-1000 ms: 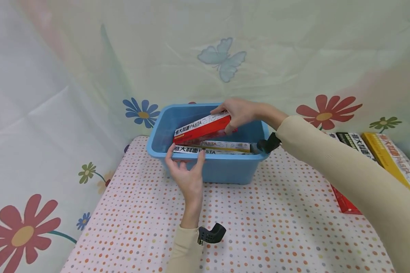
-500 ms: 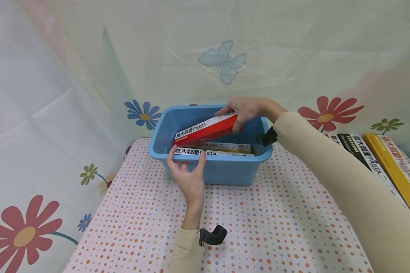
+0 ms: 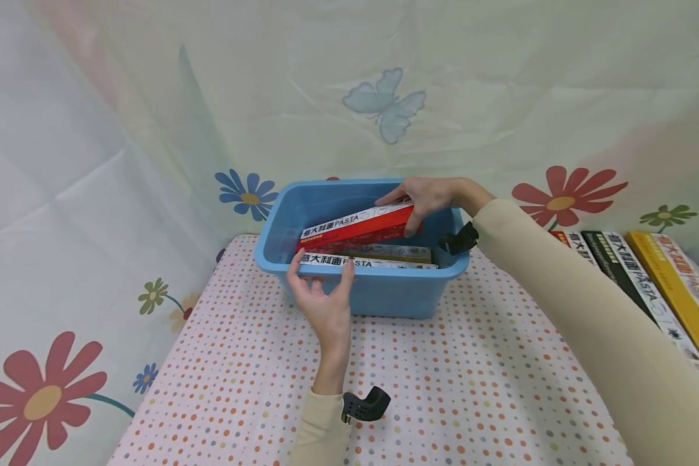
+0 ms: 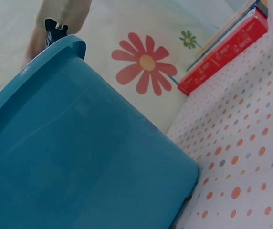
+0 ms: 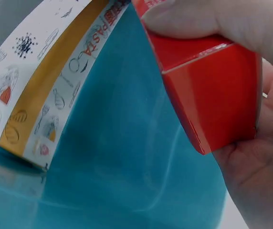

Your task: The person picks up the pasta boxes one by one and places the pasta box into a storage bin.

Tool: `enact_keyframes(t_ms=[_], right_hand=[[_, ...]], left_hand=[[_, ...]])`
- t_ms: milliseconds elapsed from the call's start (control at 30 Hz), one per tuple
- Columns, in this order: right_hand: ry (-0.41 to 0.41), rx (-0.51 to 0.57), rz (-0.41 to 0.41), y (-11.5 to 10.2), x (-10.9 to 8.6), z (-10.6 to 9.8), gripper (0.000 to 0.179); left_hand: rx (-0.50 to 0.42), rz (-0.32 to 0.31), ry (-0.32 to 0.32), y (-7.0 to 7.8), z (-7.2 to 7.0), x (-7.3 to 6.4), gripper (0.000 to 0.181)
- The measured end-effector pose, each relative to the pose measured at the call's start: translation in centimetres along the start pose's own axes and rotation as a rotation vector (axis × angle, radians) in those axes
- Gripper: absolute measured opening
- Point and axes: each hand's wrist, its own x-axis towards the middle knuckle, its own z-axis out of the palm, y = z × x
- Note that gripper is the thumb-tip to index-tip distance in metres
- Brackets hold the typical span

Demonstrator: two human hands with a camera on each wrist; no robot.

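Observation:
A red-and-white pasta box lies slanted in the blue plastic bin, its right end raised. My right hand grips that raised end, thumb on the near red side; the right wrist view shows the fingers round the box. At the bin's front rim is my left hand, index finger and thumb spread and reaching over the edge by a white-faced pasta box along the front wall. Behind it lies a yellow-edged pasta box. The left wrist view shows only the bin's outer wall, not the hand.
On the right of the dotted tablecloth lie several pasta boxes, including a dark green one and a yellow one. A flowered cloth backdrop rises behind the bin.
My right hand has moved right and slightly down inside the bin, carrying the raised end of the red pasta box with it. The left hand stays at the front rim.

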Motion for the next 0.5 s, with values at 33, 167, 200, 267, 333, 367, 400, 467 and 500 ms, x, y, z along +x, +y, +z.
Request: enact_keyframes(t_ms=[33, 167, 200, 267, 333, 367, 400, 467, 500], right_hand=[[-0.002, 0.01, 0.004, 0.14, -0.06, 0.02, 0.081], [-0.01, 0.039, 0.004, 0.61, -0.34, 0.06, 0.082], [-0.009, 0.042, 0.001, 0.7, -0.42, 0.04, 0.082], [-0.008, 0.047, 0.0, 0.75, -0.56, 0.01, 0.083], [-0.006, 0.049, 0.002, 0.77, -0.62, 0.0, 0.083], [-0.006, 0.051, 0.005, 0.75, -0.63, 0.01, 0.084], [-0.007, 0.052, 0.008, 0.75, -0.61, 0.03, 0.084], [-0.01, 0.054, 0.013, 0.73, -0.58, 0.09, 0.084], [-0.014, 0.055, 0.014, 0.76, -0.59, 0.1, 0.085]], left_hand=[[-0.002, -0.003, 0.001, 0.0, 0.02, -0.07, 0.079], [-0.017, -0.014, -0.005, 0.01, 0.17, -0.36, 0.079], [-0.019, -0.017, -0.008, 0.02, 0.21, -0.4, 0.079], [-0.021, -0.017, -0.012, 0.05, 0.28, -0.45, 0.079], [-0.019, -0.017, -0.015, 0.07, 0.29, -0.45, 0.079], [-0.022, -0.019, -0.016, 0.1, 0.29, -0.47, 0.079], [-0.025, -0.022, -0.014, 0.12, 0.28, -0.5, 0.079], [-0.033, -0.026, -0.012, 0.16, 0.24, -0.55, 0.079], [-0.037, -0.03, -0.012, 0.16, 0.22, -0.61, 0.079]])
